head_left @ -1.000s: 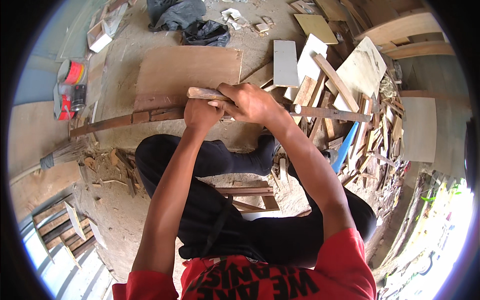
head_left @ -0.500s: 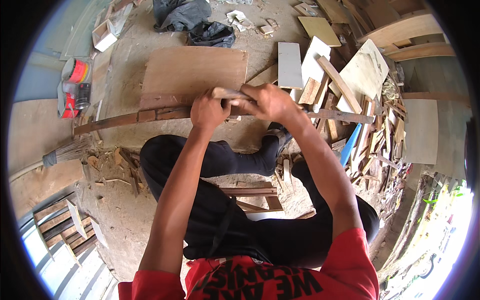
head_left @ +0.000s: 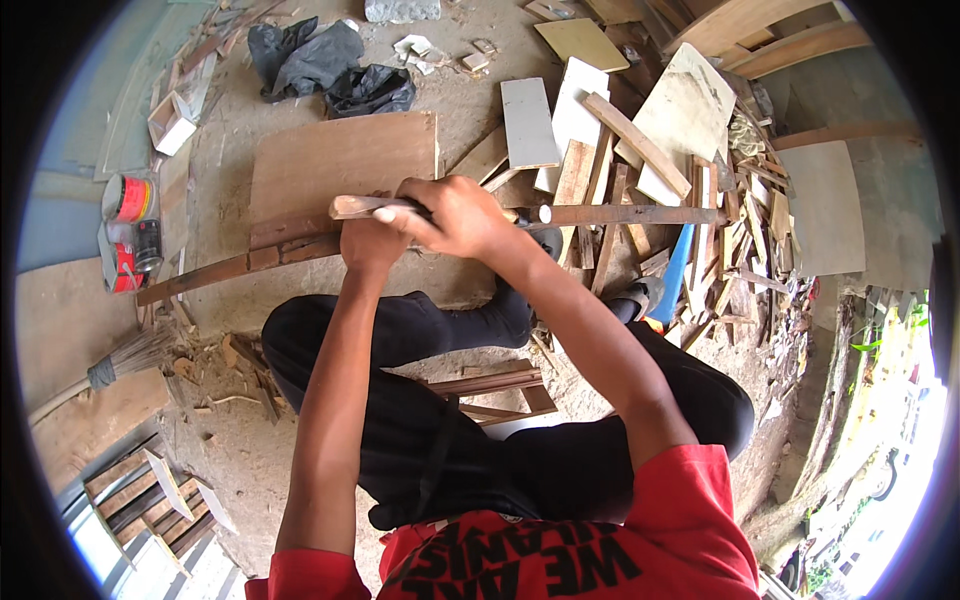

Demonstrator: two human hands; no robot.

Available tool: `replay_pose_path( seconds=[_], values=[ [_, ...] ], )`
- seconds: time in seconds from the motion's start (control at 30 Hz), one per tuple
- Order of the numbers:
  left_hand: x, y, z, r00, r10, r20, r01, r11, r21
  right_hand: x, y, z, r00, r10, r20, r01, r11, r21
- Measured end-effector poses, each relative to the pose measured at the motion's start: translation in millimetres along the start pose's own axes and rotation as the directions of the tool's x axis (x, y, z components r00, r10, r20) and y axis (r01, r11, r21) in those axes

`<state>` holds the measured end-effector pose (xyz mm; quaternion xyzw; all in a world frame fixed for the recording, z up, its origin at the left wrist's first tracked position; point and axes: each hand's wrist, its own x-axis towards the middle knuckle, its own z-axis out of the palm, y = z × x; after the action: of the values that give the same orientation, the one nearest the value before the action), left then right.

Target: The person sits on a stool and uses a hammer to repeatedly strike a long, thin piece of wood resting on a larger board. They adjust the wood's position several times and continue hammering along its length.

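Note:
Across the space in front of me runs a long, narrow wooden strip, its right part reaching toward the scrap pile. My right hand is closed around a short piece with a pale wooden end; its thumb lies along it. The rest of that piece is hidden in the fingers, so its kind is unclear. Below and against it, my left hand is closed at the strip, its fingers mostly covered by the right hand. A small white round end shows beside the strip, right of my hands.
A brown wooden panel lies beyond the strip. Boards and scrap wood heap up at the right, with a blue tool-like piece nearby. Black plastic bags lie far left; red cans stand at the left wall. My legs are folded close by.
Both hands have shifted left in the picture, and so has most of the scene as the view turned. The right hand now lies more over the left, still holding the piece.

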<state>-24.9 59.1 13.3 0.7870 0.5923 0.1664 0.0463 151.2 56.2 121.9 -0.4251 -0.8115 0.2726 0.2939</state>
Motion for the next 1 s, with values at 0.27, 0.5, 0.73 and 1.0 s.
replay_pose_path(
  seconds=[0.27,0.5,0.73,1.0],
  values=[
    [-18.2,-56.4,78.0,0.997,0.029,-0.069,-0.040,0.987,-0.153,9.1,-22.3,44.8,1.000,-0.008,-0.026,0.000,0.957,-0.291],
    [-24.9,-45.4,67.7,1.000,0.014,-0.018,-0.012,0.995,0.101,8.2,-18.7,64.0,0.985,0.038,-0.167,-0.109,0.891,-0.441],
    [-17.5,-34.6,43.7,0.999,-0.036,0.035,0.034,0.998,0.055,13.0,-22.1,59.1,0.997,0.038,-0.061,-0.063,0.879,-0.473],
    [9.0,7.5,-23.7,0.956,-0.282,-0.085,0.249,0.927,-0.280,-3.1,-18.5,-25.1,0.998,0.054,-0.043,-0.057,0.996,-0.070]
  ],
)
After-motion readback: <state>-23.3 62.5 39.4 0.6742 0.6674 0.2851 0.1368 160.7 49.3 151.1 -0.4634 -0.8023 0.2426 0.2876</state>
